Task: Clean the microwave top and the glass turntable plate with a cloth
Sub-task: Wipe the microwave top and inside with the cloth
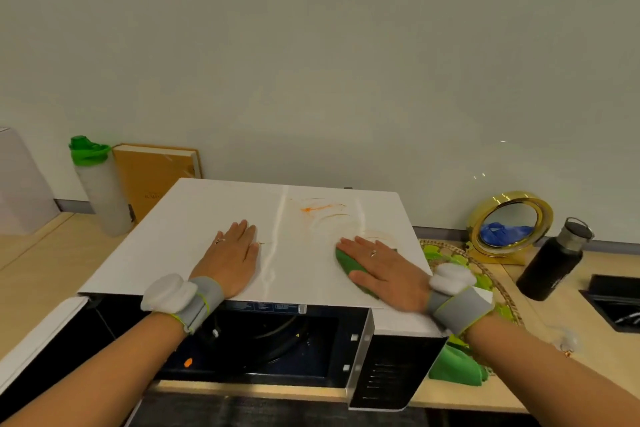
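A: Where are the hands?

B: Both lie on the microwave top (207,218). The left hand (231,255) rests flat and bare on the white surface, fingers straight, gripping nothing. The right hand (382,269) presses flat on a green cloth (349,265), fingers stretched out over it, not curled round it.

A: And the dirt?

B: An orange smear (320,208) sits toward the back of the top, beyond the right hand, with faint curved streaks between it and the cloth. The cloth is near the right front part of the top, apart from the smear.

A: The microwave itself?

B: Its door (38,340) stands open to the left. The cavity is dark; the plate (277,340) inside shows only as a dim curved rim.

A: Around it?

B: A bottle (100,184) with a green lid and a book (156,177) at the back left; a gold mirror (509,224) and a black flask (554,260) on the right. A second green cloth (453,367) lies just beside the microwave's right side.
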Demonstrator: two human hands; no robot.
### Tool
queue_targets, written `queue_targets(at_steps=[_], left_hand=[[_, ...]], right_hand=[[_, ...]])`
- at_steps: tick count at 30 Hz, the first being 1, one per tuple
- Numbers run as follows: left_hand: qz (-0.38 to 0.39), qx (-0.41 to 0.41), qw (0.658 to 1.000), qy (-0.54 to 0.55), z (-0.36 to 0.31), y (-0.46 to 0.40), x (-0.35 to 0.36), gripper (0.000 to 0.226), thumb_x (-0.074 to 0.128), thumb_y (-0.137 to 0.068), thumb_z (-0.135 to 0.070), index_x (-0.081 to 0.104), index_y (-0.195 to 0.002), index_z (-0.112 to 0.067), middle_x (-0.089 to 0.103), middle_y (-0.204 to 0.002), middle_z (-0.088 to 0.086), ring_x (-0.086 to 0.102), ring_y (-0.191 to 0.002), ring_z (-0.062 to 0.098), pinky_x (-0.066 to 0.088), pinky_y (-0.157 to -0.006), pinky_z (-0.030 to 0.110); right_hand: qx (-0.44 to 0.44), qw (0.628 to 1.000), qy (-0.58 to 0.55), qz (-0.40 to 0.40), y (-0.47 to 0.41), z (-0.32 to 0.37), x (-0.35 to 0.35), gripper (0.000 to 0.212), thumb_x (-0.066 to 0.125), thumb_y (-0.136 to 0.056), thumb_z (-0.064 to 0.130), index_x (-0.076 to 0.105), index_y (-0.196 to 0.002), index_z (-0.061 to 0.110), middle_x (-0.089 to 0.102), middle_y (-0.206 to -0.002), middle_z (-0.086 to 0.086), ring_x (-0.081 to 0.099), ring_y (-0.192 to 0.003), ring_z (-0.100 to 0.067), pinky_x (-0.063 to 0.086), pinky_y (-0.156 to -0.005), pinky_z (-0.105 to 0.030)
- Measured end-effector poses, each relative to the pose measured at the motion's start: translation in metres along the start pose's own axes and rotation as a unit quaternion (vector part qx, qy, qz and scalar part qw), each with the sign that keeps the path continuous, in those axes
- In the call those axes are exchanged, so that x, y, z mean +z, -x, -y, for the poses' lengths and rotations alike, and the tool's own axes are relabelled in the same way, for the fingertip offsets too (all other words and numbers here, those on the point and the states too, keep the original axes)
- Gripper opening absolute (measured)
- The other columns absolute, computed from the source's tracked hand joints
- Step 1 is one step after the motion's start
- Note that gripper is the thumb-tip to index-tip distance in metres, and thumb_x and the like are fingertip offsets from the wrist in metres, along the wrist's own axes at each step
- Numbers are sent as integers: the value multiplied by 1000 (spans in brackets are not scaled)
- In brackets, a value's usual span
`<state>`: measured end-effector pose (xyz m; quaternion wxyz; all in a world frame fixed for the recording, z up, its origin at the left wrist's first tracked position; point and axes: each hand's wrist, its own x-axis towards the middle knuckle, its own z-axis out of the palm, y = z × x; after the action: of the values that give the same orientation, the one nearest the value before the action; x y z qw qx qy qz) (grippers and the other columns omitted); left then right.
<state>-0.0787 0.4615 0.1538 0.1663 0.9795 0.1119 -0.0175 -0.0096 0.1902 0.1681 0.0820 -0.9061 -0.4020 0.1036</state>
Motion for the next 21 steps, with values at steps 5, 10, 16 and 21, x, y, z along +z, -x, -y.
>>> queue_targets(at_steps=[5, 10, 16, 21], left_hand=[[5, -12, 1000, -11, -1, 7, -1, 51, 16, -103, -27, 9, -152, -13, -1, -161, 3, -1, -149, 17, -3, -122, 30], [-4, -12, 1000, 1, -7, 5, -4, 51, 17, -104, -27, 9, -152, -12, 1, -161, 3, 0, -149, 17, -3, -120, 29], [-21, -2, 999, 36, -2, 2, 0, 51, 16, -103, -27, 7, -152, -15, -2, -161, 2, -5, -149, 15, -5, -121, 29], [-34, -6, 999, 35, -1, 2, 0, 52, 17, -103, -27, 4, -152, -15, -4, -160, 3, -5, -149, 15, -5, -121, 29]], right_hand=[[82, 996, 11, -14, -41, -29, -7, 55, 24, -102, 39, 6, -152, 23, 5, -160, 4, 0, -149, -17, -1, -119, -34], [120, 991, 42, -30, -87, 7, -6, 58, 23, -102, 39, 6, -152, 16, 1, -161, -1, -1, -149, -20, 2, -121, -40], [-88, 996, -2, 12, -34, 33, 9, 54, 24, -102, 36, 4, -151, 24, -1, -157, 13, -6, -143, -3, -7, -116, -26], [23, 1000, 1, -17, -65, -19, -11, 54, 24, -103, 31, 5, -152, 17, 3, -160, -1, 1, -148, -14, -2, -118, -26]])
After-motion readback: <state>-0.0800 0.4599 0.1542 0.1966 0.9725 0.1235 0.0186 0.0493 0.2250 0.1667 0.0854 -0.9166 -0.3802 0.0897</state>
